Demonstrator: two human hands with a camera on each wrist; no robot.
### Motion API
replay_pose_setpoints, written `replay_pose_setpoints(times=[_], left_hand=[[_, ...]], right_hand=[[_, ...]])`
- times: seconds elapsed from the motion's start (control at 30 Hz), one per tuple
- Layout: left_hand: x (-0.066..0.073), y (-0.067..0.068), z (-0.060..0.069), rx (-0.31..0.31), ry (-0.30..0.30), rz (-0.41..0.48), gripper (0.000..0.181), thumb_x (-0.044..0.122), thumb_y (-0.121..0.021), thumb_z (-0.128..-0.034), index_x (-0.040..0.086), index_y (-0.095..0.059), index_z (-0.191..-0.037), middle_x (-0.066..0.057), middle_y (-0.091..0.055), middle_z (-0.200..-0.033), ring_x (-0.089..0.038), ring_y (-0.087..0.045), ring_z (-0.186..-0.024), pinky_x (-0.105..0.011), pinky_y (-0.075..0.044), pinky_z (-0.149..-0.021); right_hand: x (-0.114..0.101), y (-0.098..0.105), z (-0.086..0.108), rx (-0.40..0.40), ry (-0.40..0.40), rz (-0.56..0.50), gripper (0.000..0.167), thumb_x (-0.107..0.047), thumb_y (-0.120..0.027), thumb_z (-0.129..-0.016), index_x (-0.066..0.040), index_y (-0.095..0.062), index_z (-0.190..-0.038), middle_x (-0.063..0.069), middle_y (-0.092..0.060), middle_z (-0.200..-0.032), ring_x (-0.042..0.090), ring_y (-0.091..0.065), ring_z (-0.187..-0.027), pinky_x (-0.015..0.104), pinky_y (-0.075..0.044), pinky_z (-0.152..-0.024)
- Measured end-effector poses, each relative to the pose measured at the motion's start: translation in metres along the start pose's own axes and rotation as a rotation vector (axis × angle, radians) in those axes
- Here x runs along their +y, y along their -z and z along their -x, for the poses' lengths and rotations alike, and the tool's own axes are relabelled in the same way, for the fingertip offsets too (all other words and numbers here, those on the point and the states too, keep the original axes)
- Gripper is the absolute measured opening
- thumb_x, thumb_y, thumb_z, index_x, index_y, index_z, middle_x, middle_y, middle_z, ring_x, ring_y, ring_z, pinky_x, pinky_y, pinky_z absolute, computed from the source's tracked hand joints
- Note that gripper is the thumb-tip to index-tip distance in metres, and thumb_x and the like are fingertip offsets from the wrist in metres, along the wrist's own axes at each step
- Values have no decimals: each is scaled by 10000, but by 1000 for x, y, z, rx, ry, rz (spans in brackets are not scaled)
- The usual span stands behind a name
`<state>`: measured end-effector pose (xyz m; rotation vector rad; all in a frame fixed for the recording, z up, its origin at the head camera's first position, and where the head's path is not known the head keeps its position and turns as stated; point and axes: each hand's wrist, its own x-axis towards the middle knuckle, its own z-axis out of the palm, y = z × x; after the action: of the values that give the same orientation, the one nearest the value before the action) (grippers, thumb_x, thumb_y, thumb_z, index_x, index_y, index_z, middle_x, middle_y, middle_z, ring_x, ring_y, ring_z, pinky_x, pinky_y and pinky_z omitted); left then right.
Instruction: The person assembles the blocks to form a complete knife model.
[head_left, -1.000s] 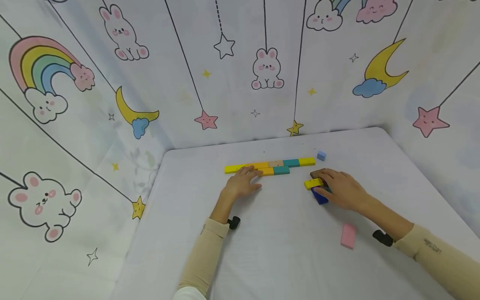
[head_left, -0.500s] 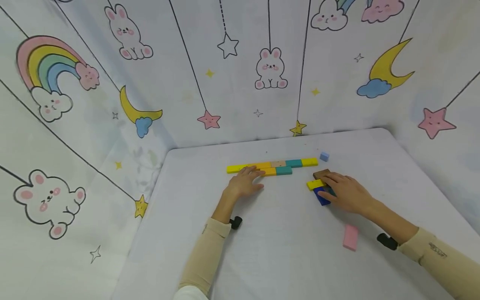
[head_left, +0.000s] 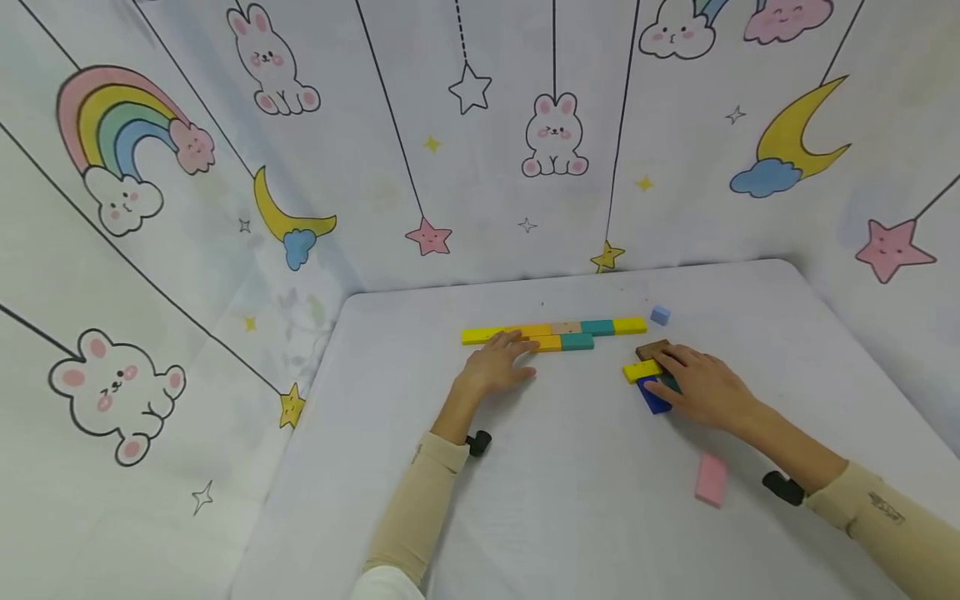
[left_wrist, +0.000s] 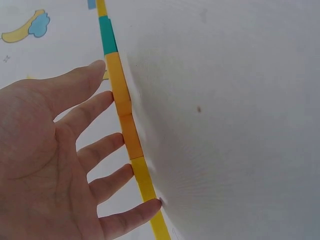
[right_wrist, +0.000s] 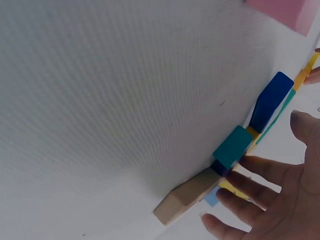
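A pale wall covering (head_left: 480,192) with black-outlined cartoon prints runs from nine o'clock through twelve to three: a pastel rainbow (head_left: 107,117) at ten, a white rabbit (head_left: 555,137) at one, a yellow crescent moon (head_left: 783,133) at two. A white cloth-covered table (head_left: 585,508) spreads toward six.

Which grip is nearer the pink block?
Right. The right grip is beyond the pink block, at the small cluster; the left grip is farther off, beyond and to the left, by the long row.
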<state>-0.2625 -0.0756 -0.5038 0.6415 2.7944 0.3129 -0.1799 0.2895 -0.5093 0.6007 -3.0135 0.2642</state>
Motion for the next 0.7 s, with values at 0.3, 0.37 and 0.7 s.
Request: replay_pose_setpoints(times=[0.3, 0.37, 0.7], left_hand=[[1, -1, 0, 2, -2, 4, 552, 474, -579, -1056, 372, -451, -1584, 9, -267, -1719, -284, -221, -1585, -632, -374, -1170], [1, -1, 0, 2, -4, 4, 551, 471, -577, -1057, 370, -451, -1584, 8, -267, -1719, -288, -224, -1584, -634, -376, -1168], [2, 1, 0, 5, 2, -8, 552, 476, -575, -1057, 373, -450, -1585, 15, -267, -1719, -273, -233, -1582, -614, -387, -1168]], right_hand=[[-1, -2, -2, 0, 10, 0, 638, -402, -669, -1019, 94, -579, -1410, 337, -531, -1445, 528, -545, -1288, 682, -437, -1068], [-2, -2, -3, 1, 14, -6, 629, -390, -672, -1020, 95, -579, -1408, 337, -533, -1440, 527, -554, -1276, 682, -443, -1061], [-6, -2, -9, 49, 78, -45, 587, -359, -697, -1016, 38, -583, -1433, 279, -557, -1443, 473, -606, -1235, 661, -485, -1027]])
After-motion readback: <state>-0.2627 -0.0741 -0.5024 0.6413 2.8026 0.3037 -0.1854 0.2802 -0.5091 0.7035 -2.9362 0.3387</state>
